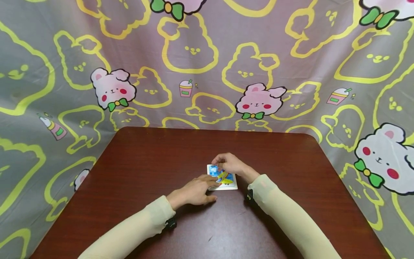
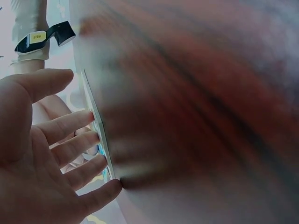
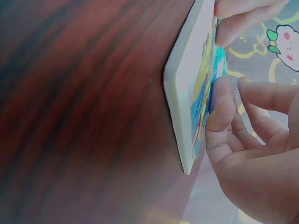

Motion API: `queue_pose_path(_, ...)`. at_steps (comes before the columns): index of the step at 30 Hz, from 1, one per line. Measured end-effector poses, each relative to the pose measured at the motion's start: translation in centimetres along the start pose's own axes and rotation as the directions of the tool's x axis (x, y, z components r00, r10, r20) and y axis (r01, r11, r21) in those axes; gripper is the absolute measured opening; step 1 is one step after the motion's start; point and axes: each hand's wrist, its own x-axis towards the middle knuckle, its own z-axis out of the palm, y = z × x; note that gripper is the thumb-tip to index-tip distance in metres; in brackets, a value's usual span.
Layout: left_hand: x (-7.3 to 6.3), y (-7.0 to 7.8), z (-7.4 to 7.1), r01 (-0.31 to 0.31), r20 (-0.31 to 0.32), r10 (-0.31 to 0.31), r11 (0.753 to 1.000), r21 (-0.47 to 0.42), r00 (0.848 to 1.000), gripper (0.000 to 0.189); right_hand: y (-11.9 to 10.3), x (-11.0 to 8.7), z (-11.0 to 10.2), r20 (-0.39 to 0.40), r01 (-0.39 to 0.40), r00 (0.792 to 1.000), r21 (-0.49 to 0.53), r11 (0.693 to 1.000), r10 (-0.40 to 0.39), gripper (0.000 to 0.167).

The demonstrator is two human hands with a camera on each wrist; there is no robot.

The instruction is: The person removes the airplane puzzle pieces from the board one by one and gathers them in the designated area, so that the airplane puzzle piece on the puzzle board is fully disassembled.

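Observation:
A small square picture board (image 1: pixel 230 186) with a white border lies on the table, showing a yellow plane on blue. From the left, my left hand (image 1: pixel 196 190) reaches over it with fingers spread, the fingertips at its near left edge and the thumb apart. In the left wrist view, those fingers (image 2: pixel 70 123) line up along the board's pale edge (image 2: pixel 99 122). My right hand (image 1: pixel 231 163) bends over the far side. The right wrist view shows its thumb (image 3: pixel 222 100) down on the blue picture (image 3: pixel 198 122), with the index fingertip a little apart and loosely bent.
The dark brown table (image 1: pixel 155 154) has a glossy wood-grain top. A grey curtain (image 1: pixel 207 43) with cartoon bears hangs behind it and on both sides. Each sleeved wrist carries a black strap device, such as the left wrist band (image 1: pixel 170 223).

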Motion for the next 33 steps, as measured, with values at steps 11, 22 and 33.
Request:
queue_pose_path(11, 0.07, 0.00, -0.16, -0.012, 0.004, 0.012, 1.000, -0.004, 1.000, 0.050, -0.19, 0.13, -0.17, -0.003, -0.022, 1.000, 0.011, 1.000, 0.022, 0.021)
queue_pose_path(22, 0.02, -0.43, -0.22, -0.017, 0.016, 0.017, 1.000, -0.017, 1.000, 0.049, -0.19, 0.11, -0.06, -0.008, -0.060, 0.998, 0.005, 0.998, 0.060, 0.022)
queue_pose_path(33, 0.19, -0.52, -0.22, -0.019, 0.015, 0.020, 1.000, -0.016, 1.000, 0.048, -0.27, 0.30, -0.16, -0.019, -0.052, 0.998, 0.031, 0.998, 0.053, 0.018)
